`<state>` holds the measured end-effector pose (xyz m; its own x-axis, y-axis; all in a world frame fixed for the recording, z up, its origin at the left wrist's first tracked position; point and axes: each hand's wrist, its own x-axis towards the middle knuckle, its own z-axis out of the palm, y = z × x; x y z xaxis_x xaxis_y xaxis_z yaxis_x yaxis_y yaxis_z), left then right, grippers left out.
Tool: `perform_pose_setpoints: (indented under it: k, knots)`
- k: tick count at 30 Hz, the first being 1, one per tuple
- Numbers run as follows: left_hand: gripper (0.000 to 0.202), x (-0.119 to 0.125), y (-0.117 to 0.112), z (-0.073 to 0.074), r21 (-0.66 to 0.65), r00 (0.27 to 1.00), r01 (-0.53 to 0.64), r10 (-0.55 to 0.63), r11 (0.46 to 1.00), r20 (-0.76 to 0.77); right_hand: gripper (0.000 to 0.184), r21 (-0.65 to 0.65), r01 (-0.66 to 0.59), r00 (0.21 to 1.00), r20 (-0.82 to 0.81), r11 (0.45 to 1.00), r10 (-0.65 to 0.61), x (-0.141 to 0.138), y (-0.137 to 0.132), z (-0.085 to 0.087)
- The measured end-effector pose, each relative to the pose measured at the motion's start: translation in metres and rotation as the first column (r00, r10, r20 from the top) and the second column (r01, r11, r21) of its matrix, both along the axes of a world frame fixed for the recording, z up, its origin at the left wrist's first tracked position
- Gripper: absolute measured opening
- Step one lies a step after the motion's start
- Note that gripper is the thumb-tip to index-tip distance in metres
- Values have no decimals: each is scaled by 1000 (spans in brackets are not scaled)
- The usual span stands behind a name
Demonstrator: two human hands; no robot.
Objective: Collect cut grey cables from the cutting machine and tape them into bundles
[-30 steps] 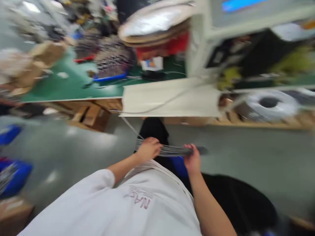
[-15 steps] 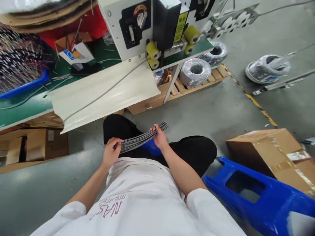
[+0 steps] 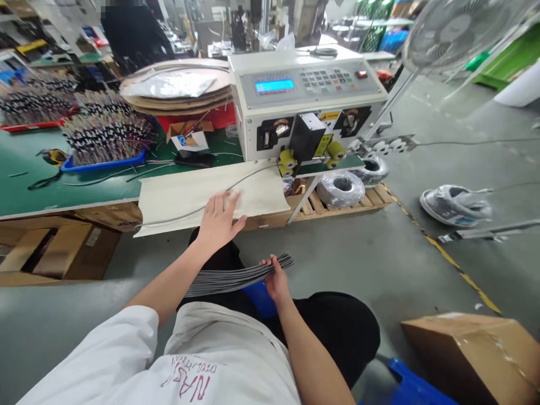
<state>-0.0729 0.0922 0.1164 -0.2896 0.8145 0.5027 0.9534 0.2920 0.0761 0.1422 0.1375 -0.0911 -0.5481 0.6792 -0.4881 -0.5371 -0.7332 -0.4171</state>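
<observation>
My right hand (image 3: 277, 279) is closed around a bundle of cut grey cables (image 3: 236, 280) near its right end, holding it low above my lap. The bundle's left end passes behind my left forearm. Up and to the left, my left hand (image 3: 220, 218) reaches out with fingers spread over a cream sheet chute (image 3: 166, 196). A single grey cable (image 3: 179, 218) lies along that chute, and my fingertips are at it or just above it; contact is not clear. The cable comes out by the yellow rollers (image 3: 287, 160) of a wire-cutting machine (image 3: 312, 84).
Cable coils (image 3: 341, 188) rest on a wooden pallet (image 3: 314, 205) under the bench. On the green bench (image 3: 34, 194) stands a blue tray (image 3: 105, 163) of wire pieces. Cardboard boxes (image 3: 472, 354) are at lower right, beside a blue stool (image 3: 413, 388). A fan (image 3: 458, 34) stands at upper right.
My left hand has let go of the cable bundle and moved up over the chute, its fingers spreading. My right hand still holds the bundle. The view has tilted up.
</observation>
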Motion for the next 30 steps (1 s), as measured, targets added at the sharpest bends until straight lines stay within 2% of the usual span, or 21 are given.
perform_pose_setpoints:
  k: [2,4,9,12,16,19,22,26,30]
  knots:
    - [74,-5,13,3,-31,996,-88,88,996,14,25,-1,-8,1000,7,1000,8,1,0,0]
    - [79,-8,18,2,-70,990,-135,137,988,19,25,-3,-12,1000,8,1000,12,2,1,0]
    - [73,-14,2,-2,-145,988,-150,152,978,4,26,2,-30,999,23,1000,30,2,3,1]
    - [62,-20,-17,-2,-174,992,-119,123,978,14,26,6,-29,999,28,1000,29,0,4,3]
    - [29,-25,-46,-10,-103,1000,2,-5,995,-23,27,-1,-15,1000,3,1000,15,-2,4,5]
    - [16,-13,-65,-25,-57,988,111,-117,992,-106,29,7,-13,1000,5,1000,13,-4,4,4]
    - [13,11,-79,-49,-139,978,172,-186,975,-94,32,2,-5,998,58,1000,4,-4,4,4]
    - [18,40,-93,-80,-299,979,199,-199,933,31,32,36,-11,999,49,999,9,-3,3,4]
    - [22,48,-104,-97,-403,978,206,-173,892,116,31,45,-9,999,40,999,7,-2,1,7]
